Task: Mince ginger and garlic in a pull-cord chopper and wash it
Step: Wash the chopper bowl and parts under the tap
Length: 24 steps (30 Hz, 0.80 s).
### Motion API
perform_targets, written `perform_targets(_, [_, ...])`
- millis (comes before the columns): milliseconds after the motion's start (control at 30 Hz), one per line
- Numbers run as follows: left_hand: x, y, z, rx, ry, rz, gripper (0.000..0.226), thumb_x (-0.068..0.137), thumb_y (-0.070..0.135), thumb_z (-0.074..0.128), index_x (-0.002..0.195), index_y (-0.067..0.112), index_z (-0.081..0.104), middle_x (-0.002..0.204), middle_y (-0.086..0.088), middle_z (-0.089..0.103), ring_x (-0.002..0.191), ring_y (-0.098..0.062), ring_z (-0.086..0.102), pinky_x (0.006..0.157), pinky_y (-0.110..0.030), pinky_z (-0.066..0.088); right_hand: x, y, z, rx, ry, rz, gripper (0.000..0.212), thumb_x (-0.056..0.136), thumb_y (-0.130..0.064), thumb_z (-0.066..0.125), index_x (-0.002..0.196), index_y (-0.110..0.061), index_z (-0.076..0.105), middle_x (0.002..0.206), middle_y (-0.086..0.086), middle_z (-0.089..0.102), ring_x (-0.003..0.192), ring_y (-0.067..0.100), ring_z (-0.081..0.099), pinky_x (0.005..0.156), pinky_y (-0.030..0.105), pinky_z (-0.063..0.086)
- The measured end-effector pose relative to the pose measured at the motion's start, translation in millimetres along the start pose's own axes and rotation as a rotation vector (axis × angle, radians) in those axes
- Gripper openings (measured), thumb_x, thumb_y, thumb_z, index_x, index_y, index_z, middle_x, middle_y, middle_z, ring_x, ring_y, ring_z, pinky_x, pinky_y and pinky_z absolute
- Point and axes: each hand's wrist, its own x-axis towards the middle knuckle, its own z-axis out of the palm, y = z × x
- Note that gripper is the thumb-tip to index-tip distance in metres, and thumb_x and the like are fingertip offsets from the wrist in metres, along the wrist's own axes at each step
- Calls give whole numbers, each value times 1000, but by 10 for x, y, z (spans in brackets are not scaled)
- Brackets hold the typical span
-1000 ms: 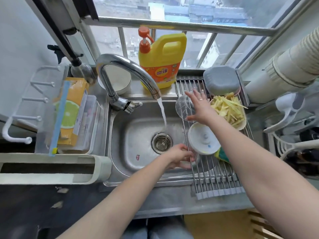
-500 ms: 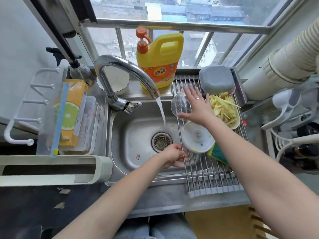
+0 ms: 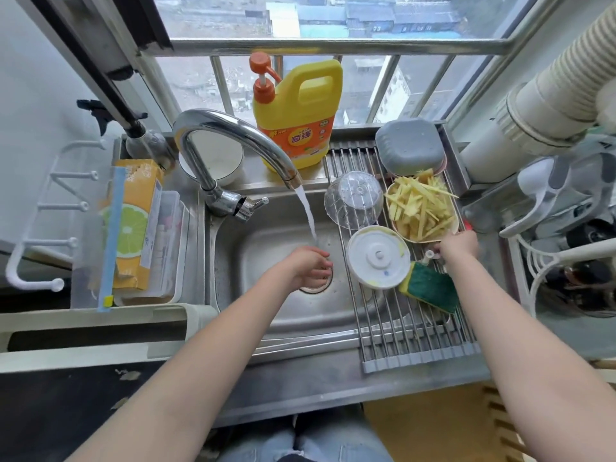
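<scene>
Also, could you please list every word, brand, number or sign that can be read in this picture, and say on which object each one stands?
Yellow plastic detergent bottle with an orange pump: its orange label carries large Chinese characters and smaller print, too blurred to read with certainty.
Orange cardboard box with a lime picture: small print on its side, too small to read.
Steel sink basin: small red sticker, unreadable.
White round chopper lid: small blue mark, unreadable.
No other text is visible.

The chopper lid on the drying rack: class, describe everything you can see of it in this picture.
The chopper lid is round, white, seemingly plastic, with a raised central hub and a small blue mark near its front edge. Yellowish smears cling to its rim. It lies flat on the steel drying rack at the sink's right edge, just in front of the upturned clear bowl and beside the green sponge. Neither hand touches it.
</scene>
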Motion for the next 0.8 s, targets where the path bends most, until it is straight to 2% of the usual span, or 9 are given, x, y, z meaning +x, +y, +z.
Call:
perform_targets(33, [2,19,-24,-5,14,5,21,95,-6,44,102,13,51,85,-5,60,73,-17,59,87,-39,50,39,-19,-13,42,-7,19,30,92,-4,52,121,5,51,121,21,60,101,29,61,68,36,51])
perform_targets(100, [6,54,-61,-32,35,13,22,95,-6,43,105,11,52,92,-7,61,79,-19,60,92,-40,49,104,-43,-41,62,19,54,34,87,3,54,121,5,52,123,20,58,99,25,58,73,35,47])
perform_targets(233, [-25,119,-94,-92,51,24,23,97,-5,39,109,8,53,92,-7,61,91,-23,62,88,-38,51,151,-45,-97,78,68,85,36,87,2,54,123,4,51,128,20,54,103,25,55,79,30,42])
perform_targets(367, [-19,174,-92,-173,61,44,19,97,-1,38,104,8,53,88,-7,58,75,-19,61,87,-37,51,-81,-171,-225,-1,105,6,37,93,-9,53,126,3,42,132,25,50,119,36,51,91,40,43])
perform_targets(433, [-18,181,-56,-132,74,64,14,98,5,42,109,7,51,87,-7,57,75,-18,59,86,-37,51,-403,-173,-274,89,196,-199,22,96,-17,46,112,-4,40,118,26,56,104,38,56,75,36,39])
perform_targets(500, [-36,190,20,-37,17,91,21,96,21,53,111,7,50,91,-8,57,77,-19,60,81,-36,54,-804,-75,-238,124,139,-390,15,95,-22,45,102,-9,40,94,15,59,80,30,54,66,32,34])
perform_targets(600, [-44,163,239,245,-66,137,41,86,41,65,108,9,54,97,-8,60,79,-19,63,69,-33,58,-1247,156,-102,127,-21,-390,12,95,-19,46,99,-10,40,75,-1,51,68,19,46,60,33,28])
perform_targets(733, [10,96,460,420,-19,195,16,89,12,63,85,10,48,77,-10,56,61,-16,57,55,-28,55,-1452,336,-11,144,-105,-327,7,95,-11,46,101,-9,43,80,4,54,72,19,49,58,31,30])
perform_targets(800, [13,92,425,341,-47,160,9,91,2,55,92,6,48,76,-11,55,61,-18,58,55,-27,56,-1499,352,-27,174,-94,-373,5,94,-9,47,98,-10,45,77,0,54,72,19,51,62,31,32])
